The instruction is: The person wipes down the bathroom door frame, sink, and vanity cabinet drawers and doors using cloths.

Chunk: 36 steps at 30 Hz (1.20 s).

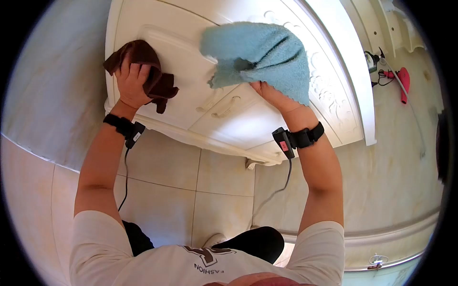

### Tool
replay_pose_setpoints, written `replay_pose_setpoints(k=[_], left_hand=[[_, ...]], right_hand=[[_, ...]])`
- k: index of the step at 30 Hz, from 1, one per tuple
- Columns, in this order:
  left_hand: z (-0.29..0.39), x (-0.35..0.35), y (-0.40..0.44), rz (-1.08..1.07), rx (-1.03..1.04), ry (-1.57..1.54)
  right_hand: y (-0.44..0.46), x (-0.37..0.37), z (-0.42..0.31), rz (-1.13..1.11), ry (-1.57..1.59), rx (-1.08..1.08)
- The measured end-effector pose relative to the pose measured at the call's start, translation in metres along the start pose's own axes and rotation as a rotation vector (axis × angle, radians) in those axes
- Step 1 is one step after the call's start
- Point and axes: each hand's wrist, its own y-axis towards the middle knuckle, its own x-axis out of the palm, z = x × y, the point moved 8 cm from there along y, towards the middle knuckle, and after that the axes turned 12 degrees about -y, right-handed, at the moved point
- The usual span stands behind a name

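A dark brown cloth is bunched in my left hand, whose fingers curl over it near the left edge of a white cabinet. Over my right hand drapes a light blue towel. That hand is closed at the towel's lower edge, with most of its fingers hidden beneath the fabric. Behind both cloths are the cabinet's panelled front and its pale handles. Each wrist wears a black strap with a small cabled box.
To the right, a pink hair dryer hangs by a dark bottle against the marbled wall. Carved trim runs along the cabinet's right side. Beige floor tiles lie below, and a short cabinet foot projects there.
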Motion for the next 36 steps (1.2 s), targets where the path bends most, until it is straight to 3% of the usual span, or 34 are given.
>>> replay_pose_setpoints(k=[1, 3, 7, 9, 10, 13, 16, 23, 36], left_hand=[[0.001, -0.001, 0.001, 0.004, 0.011, -0.002], [-0.001, 0.000, 0.001, -0.004, 0.013, 0.008], [0.000, 0.000, 0.002, -0.008, 0.006, 0.000], [0.003, -0.001, 0.005, 0.013, 0.014, -0.002], [0.003, -0.002, 0.006, 0.029, 0.024, -0.006], [-0.003, 0.004, 0.000, -0.002, 0.056, 0.008], [0.002, -0.003, 0.005, 0.030, 0.028, -0.026], [-0.003, 0.005, -0.006, -0.006, 0.022, 0.021], [0.002, 0.004, -0.001, -0.039, 0.037, 0.056]], right_hand=[[-0.004, 0.007, 0.006, 0.001, -0.001, 0.005], [-0.019, 0.015, 0.030, 0.237, 0.075, -0.006], [-0.061, 0.007, 0.071, 0.297, -0.003, 0.040], [-0.073, 0.049, 0.104, 0.007, 0.454, 0.169], [-0.070, 0.054, 0.107, 0.009, 0.454, 0.167], [-0.041, 0.033, 0.084, 0.234, 0.161, 0.004], [0.013, -0.034, 0.020, 0.532, -0.051, -0.174], [0.067, -0.049, -0.046, 0.466, -0.039, -0.167], [-0.031, -0.015, 0.064, 0.435, -0.063, 0.049]])
